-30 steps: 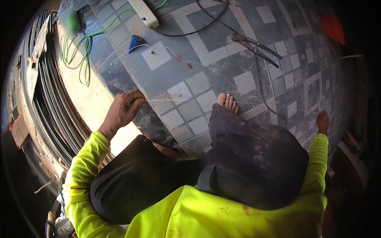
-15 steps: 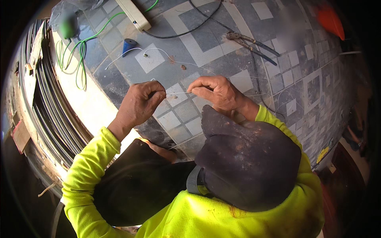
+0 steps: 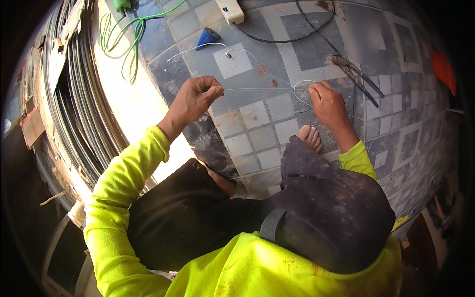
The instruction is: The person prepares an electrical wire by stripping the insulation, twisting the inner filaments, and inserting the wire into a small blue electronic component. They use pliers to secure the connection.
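My left hand [image 3: 195, 98] is raised over the tiled floor [image 3: 257, 116], its fingers pinched on thin white wire strands [image 3: 257, 89]. The strands run straight across to my right hand [image 3: 326, 103], which is closed on the same wire where it curls into a loop [image 3: 301, 89]. The two hands are about a forearm's length apart. My bare foot [image 3: 310, 137] rests on the tiles just below my right hand. More of the white wire [image 3: 217, 47] trails away over a pale tile toward the back.
Pliers [image 3: 357, 74] lie on the tiles beyond my right hand. A blue cone [image 3: 208, 37], a white power strip [image 3: 230, 10], a black cable [image 3: 297, 37] and green cable [image 3: 123, 42] are at the back. Coiled metal rods [image 3: 74, 104] fill the left. An orange object [image 3: 443, 69] sits far right.
The hands, close together half a second ago, have drawn apart, and the wire strands are pulled straight between them. A second ago my right hand was far out to the right.
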